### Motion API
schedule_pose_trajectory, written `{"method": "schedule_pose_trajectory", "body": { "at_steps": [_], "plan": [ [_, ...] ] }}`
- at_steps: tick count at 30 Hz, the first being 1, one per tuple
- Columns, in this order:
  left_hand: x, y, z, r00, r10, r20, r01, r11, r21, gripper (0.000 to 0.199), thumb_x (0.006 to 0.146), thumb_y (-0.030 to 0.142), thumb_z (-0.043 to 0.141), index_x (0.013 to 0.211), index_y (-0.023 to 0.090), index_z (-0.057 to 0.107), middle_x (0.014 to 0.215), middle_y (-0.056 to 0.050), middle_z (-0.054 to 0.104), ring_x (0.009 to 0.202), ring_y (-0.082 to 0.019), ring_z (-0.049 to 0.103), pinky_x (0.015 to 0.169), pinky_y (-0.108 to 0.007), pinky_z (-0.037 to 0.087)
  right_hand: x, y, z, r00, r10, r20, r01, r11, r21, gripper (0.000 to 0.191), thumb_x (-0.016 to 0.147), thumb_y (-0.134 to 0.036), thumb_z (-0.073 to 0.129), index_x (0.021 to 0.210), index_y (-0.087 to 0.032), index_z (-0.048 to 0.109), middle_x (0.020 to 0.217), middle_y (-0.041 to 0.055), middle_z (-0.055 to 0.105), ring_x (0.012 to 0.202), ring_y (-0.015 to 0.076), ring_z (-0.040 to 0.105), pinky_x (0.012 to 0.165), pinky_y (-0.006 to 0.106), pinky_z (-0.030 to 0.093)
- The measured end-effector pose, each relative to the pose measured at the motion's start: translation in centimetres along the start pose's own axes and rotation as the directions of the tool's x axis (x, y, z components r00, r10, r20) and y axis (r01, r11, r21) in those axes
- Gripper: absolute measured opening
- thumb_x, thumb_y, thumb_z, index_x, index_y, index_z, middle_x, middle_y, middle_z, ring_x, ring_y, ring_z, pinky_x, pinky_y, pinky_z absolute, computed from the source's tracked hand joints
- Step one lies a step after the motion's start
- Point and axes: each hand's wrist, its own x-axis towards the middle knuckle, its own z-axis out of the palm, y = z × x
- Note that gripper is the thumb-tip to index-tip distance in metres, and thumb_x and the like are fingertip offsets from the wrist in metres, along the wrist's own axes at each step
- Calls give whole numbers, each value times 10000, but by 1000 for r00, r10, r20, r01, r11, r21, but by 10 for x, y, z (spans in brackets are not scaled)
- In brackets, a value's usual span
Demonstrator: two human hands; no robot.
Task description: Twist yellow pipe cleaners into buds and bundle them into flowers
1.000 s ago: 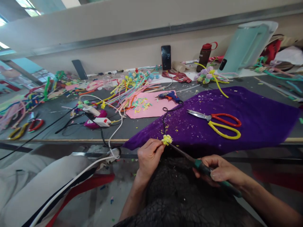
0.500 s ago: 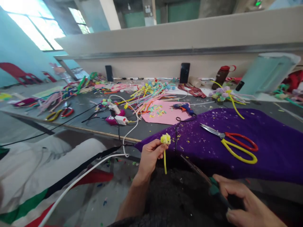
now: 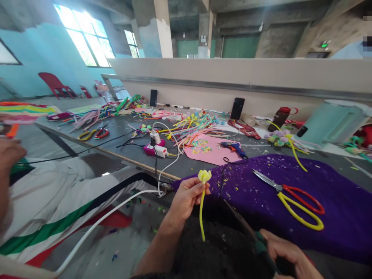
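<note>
A small yellow fuzzy flower with a long yellow-green stem hanging down is pinched between the thumb and fingers of my left hand, near the cloth's front edge. At the lower right, my right hand is wrapped round green-handled scissors, whose dark blades point up and left, apart from the flower. Larger scissors with one red and one yellow handle lie on the purple cloth, among yellow and white scraps.
On the table are a pink sheet, a blue glue gun, power plugs, cables and coloured stems. A bottle and a pale green jug stand at the back right. A person's hand shows at left.
The view has tilted upward. My left hand has turned the flower more upright, showing more of its stem. My right hand with the scissors sits lower in view. Another person's hand has appeared at left.
</note>
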Motion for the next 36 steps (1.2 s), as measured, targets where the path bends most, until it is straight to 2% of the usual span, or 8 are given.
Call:
{"method": "schedule_pose_trajectory", "body": {
  "at_steps": [6, 11, 19, 25, 27, 30, 32, 36],
  "plan": [
    [1, -5, -5, 998, -43, 44, 44, 999, -26, 191, 612, 271, 734, 692, 105, 687, 561, -41, 634, 393, -34, 426, 380, -149, 264, 1, 1, 2, 1000, -9, 2, 9, 998, -55, 242, 626, -404, 709, 661, -192, 597, 832, 65, 630, 833, 261, 589, 758, 347, 486],
    [6, -11, -1, 985, -130, 115, 134, 991, -22, 204, 601, 286, 741, 684, 105, 695, 573, -53, 646, 397, -39, 441, 374, -151, 262, 10, -5, -5, 986, -105, -126, 70, 965, -254, 170, 651, -307, 675, 655, -193, 550, 856, 76, 616, 920, 277, 569, 731, 321, 478],
    [20, -19, 22, 941, -235, 244, 213, 971, 110, 219, 599, 303, 743, 664, 99, 700, 548, -42, 628, 364, -28, 397, 347, -164, 203, 111, -22, -53, 956, -287, -60, 165, 695, -700, 151, 766, -277, 563, 672, -174, 505, 826, 47, 535, 699, 143, 530, 641, 251, 424],
    [25, -24, 24, 977, -125, 174, 78, 964, 256, 206, 651, 322, 716, 717, 127, 713, 587, -38, 640, 415, -48, 425, 385, -176, 259, 169, -3, -60, 982, -191, 3, 91, 454, -886, 189, 799, -337, 547, 824, -158, 602, 984, 102, 574, 856, 209, 556, 688, 293, 431],
    [25, -25, 24, 983, -91, 160, 39, 952, 305, 190, 677, 318, 696, 720, 133, 713, 580, -28, 628, 426, -52, 425, 397, -180, 272, 166, -2, -59, 971, -230, -68, 55, 489, -871, 225, 800, -358, 562, 874, -150, 608, 1088, 129, 556, 956, 252, 537, 768, 350, 431],
    [24, -24, 28, 981, -62, 184, -10, 930, 367, 176, 711, 306, 663, 703, 135, 705, 565, -10, 588, 438, -58, 418, 413, -187, 283, 142, -12, -57, 941, -313, -131, 147, 725, -673, 314, 774, -382, 614, 1004, -173, 573, 1159, 110, 530, 1023, 248, 519, 815, 365, 437],
    [22, -23, 34, 973, -40, 229, -55, 917, 395, 160, 717, 280, 650, 666, 135, 693, 580, -2, 562, 456, -63, 415, 426, -191, 295, 122, -22, -52, 949, -309, -66, 255, 872, -417, 483, 738, -382, 660, 1157, -210, 491, 1135, 82, 533, 943, 198, 556, 730, 309, 474],
    [20, -22, 44, 948, 16, 318, -176, 859, 481, 119, 720, 227, 631, 650, 149, 686, 632, -6, 563, 539, -96, 460, 495, -204, 352, 99, -37, -40, 951, -309, 21, 307, 935, -178, 717, 647, -378, 745, 1263, -218, 413, 1113, 74, 525, 783, 137, 566, 627, 251, 479]
  ]
}}
